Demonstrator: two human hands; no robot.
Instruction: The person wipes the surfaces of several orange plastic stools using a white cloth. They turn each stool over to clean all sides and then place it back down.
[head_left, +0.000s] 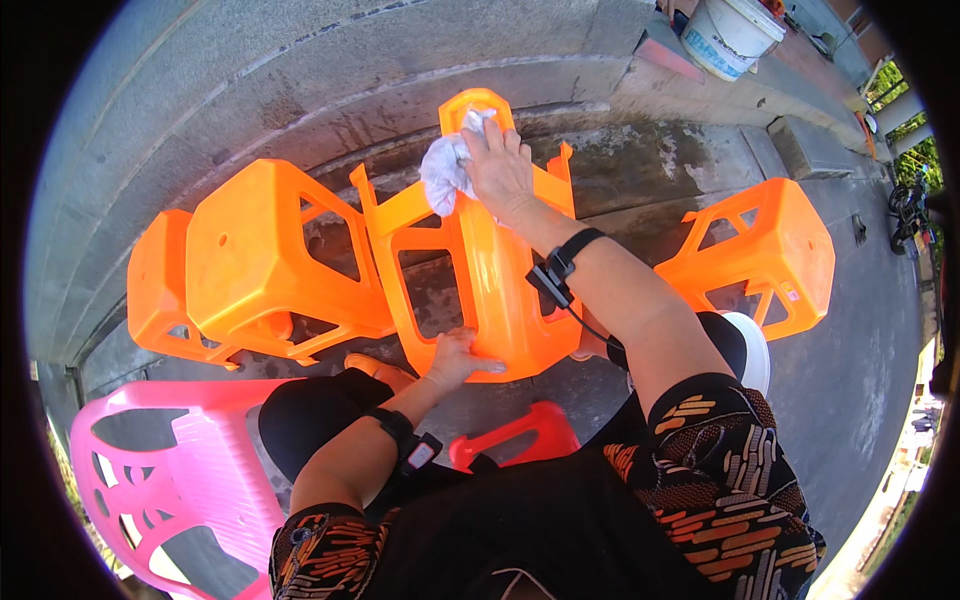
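Note:
Before me an orange plastic stool (499, 300) lies on its side, its seat end towards me and its legs pointing away. My left hand (456, 360) grips it by the seat end, with the thumb on the outer face. A damp-looking whitish cloth (446, 169) is bunched under my right hand (501, 169), pressed against a far leg of the stool. Part of the cloth hangs off the left side of that leg. Both forearms wear black straps with small devices.
Two orange stools (247, 247) stand at left, another (780, 255) at right. A pink plastic chair (225, 465) is at lower left, a red plastic stool (517, 439) below me. A white round rim (754, 352) shows by my right knee. A bucket (727, 41) sits on the concrete ledge (675, 90).

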